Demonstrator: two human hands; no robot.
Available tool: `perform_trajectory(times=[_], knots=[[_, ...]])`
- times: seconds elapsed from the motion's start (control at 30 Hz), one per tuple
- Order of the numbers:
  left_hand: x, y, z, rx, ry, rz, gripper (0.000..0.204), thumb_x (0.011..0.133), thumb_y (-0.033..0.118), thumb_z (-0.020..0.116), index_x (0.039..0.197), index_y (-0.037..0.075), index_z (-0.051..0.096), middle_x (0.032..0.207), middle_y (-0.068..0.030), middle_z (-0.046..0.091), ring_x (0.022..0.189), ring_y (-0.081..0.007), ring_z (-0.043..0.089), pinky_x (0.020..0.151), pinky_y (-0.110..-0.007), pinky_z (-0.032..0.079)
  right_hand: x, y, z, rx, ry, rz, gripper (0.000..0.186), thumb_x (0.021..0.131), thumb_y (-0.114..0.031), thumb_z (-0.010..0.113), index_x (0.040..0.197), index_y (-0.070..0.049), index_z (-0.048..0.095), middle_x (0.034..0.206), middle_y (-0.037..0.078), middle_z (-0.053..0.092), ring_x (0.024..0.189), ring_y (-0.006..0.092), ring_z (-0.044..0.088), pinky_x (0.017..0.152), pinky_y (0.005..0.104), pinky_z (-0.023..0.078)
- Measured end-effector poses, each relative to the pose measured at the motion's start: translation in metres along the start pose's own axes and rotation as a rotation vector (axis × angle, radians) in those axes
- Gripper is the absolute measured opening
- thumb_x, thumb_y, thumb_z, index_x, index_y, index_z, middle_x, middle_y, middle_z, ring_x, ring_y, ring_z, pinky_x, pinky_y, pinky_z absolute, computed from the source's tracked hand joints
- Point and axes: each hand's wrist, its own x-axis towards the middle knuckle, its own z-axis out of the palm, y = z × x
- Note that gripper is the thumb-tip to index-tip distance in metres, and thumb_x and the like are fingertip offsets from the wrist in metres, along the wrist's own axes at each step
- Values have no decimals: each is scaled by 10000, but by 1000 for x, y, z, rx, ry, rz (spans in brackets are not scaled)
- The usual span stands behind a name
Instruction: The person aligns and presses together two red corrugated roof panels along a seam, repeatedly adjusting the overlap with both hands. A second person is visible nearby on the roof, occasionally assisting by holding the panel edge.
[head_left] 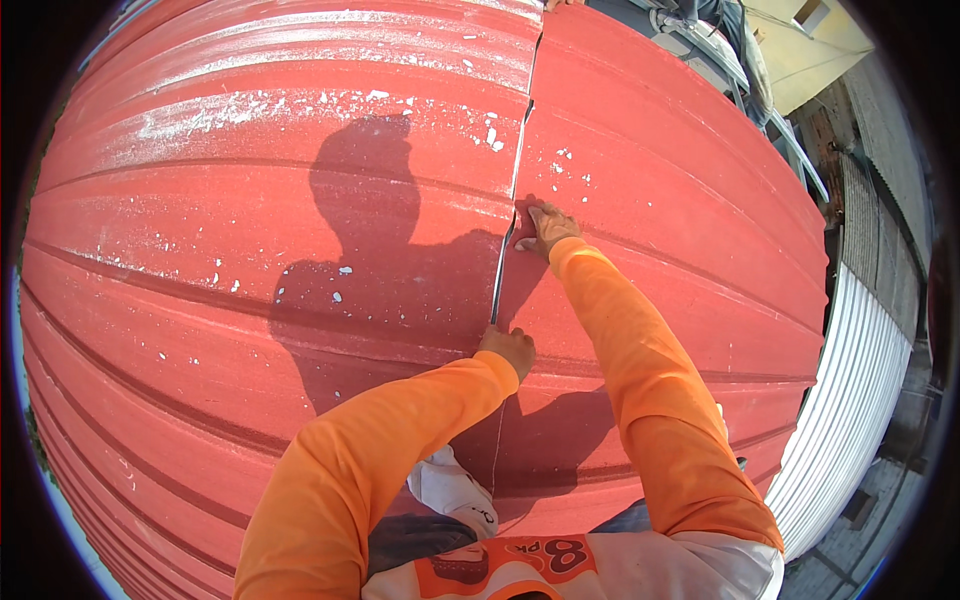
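Two red ribbed metal roofing sheets, a left one and a right one, meet along a narrow seam with a raised, pale edge. Low on that seam, my left hand is closed with its fingers curled down at the joint; what they grip, if anything, is hidden. Farther up, my right hand rests on the right sheet beside the seam, thumb and fingers apart, fingertips close to the gap. Between the two hands a dark gap shows under the sheet edge.
White flakes are scattered over the left sheet. My foot in a white covering stands by the seam. Another person's hand touches the seam's far end. Someone's dark clothing and metal rails show at upper right. A lower, pale corrugated roof lies beyond the right edge.
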Motion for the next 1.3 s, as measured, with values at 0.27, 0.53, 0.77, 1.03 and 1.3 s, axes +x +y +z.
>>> perform_trajectory(times=[0.27,0.53,0.77,1.03,1.3], knots=[[0,-1,6,1,41,-9,438,752,118,719,1155,33,569,1114,-104,619,964,-260,666,856,-416,450,1,-5,4,26,37,3,719,766,-485,761,1331,-130,490,1437,108,431,1362,290,398,1093,497,349],[-2,0,-2,7,17,9,450,748,127,722,1160,30,570,1123,-111,616,982,-258,663,855,-417,467,2,-1,2,-24,8,2,688,797,-493,731,1322,-120,489,1404,116,454,1316,305,455,1058,459,412],[1,-3,6,-17,27,-12,445,749,128,721,1158,32,575,1134,-112,624,1003,-255,658,872,-417,464,-16,-5,7,81,176,-90,624,851,-396,699,1372,-156,453,1393,107,456,1359,309,382,1100,459,356],[2,-2,2,-47,32,-10,419,766,129,706,1156,40,582,1141,-111,627,1018,-255,655,887,-427,456,-17,9,3,-106,228,-338,417,925,-181,527,1335,-254,534,1385,104,441,1303,295,405,1085,452,338],[4,-4,5,-50,47,-11,415,761,133,714,1144,38,587,1116,-105,635,1007,-253,656,889,-420,458,-21,12,-4,-278,218,-408,444,941,-108,442,1360,-234,517,1300,116,482,1249,281,455,1040,450,386]])
